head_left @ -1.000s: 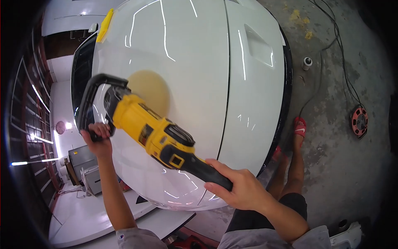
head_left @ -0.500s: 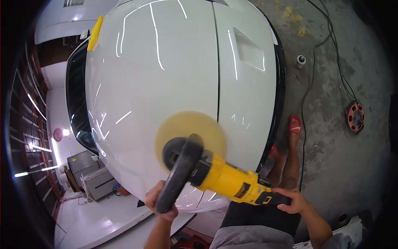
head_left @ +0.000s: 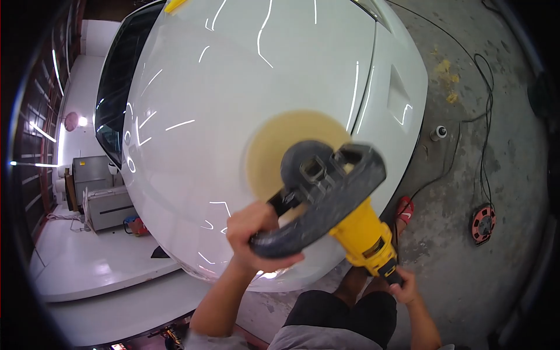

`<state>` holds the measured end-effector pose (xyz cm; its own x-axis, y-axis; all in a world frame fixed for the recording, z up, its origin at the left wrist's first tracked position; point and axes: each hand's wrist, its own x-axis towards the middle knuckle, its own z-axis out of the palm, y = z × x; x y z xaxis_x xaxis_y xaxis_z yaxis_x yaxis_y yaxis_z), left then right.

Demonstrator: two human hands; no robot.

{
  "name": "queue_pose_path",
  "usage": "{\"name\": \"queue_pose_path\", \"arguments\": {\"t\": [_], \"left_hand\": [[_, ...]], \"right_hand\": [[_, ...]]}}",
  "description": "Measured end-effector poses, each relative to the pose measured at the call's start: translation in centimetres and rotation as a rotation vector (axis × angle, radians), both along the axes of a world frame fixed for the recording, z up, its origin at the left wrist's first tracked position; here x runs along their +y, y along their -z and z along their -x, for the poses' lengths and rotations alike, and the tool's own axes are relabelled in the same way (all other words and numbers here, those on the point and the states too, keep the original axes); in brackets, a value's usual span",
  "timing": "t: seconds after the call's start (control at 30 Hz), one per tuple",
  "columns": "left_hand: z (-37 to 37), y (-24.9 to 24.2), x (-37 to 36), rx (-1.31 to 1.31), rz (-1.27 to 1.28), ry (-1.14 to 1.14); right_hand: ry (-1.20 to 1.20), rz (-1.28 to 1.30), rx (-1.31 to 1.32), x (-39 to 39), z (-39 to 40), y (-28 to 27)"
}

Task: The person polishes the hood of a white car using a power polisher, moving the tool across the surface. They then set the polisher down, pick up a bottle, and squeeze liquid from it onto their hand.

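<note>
I hold a yellow power polisher with both hands over the glossy white car hood. My left hand grips its black loop handle near the polisher's head. My right hand is closed on the rear grip, low in the frame, close to my body. The round yellow foam pad faces the hood near its front right part; whether it touches the paint I cannot tell.
A strip of yellow tape marks the hood's far edge by the windscreen. On the concrete floor to the right lie black cables, an orange cable reel and a small white bottle. My red sandal stands by the bumper.
The polisher swung from the hood's left side toward its front right and rose closer to the camera. My right hand drew in toward my body. The view tilted.
</note>
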<state>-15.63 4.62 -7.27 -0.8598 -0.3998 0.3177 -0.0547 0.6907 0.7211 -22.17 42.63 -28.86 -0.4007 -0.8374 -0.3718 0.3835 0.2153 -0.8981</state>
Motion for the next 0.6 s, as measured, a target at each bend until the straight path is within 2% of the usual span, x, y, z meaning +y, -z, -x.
{"name": "queue_pose_path", "arguments": {"t": [0.13, 0.2, 0.33, 0.53, 0.6], "left_hand": [[-6.1, 0.2, 2.1, 0.050, -0.062, 0.030], [-9.3, 0.3, 3.4, 0.076, -0.091, 0.009], [-15.9, 0.5, 6.7, 0.016, -0.084, -0.089], [-17.2, 0.7, 8.5, -0.042, -0.081, -0.197], [-16.0, 1.4, 8.5, -0.029, -0.083, -0.151]], "right_hand": [[-0.217, -0.006, 0.054, 0.5, -2.2, -0.7], [-0.193, 0.022, 0.021, 0.8, -3.6, -0.4], [-0.362, -0.027, 0.110, 1.5, -4.5, 0.8], [-0.460, 0.002, 0.159, 1.5, -2.7, 0.9], [-0.442, 0.008, 0.207, 2.0, -0.5, 0.5]]}}
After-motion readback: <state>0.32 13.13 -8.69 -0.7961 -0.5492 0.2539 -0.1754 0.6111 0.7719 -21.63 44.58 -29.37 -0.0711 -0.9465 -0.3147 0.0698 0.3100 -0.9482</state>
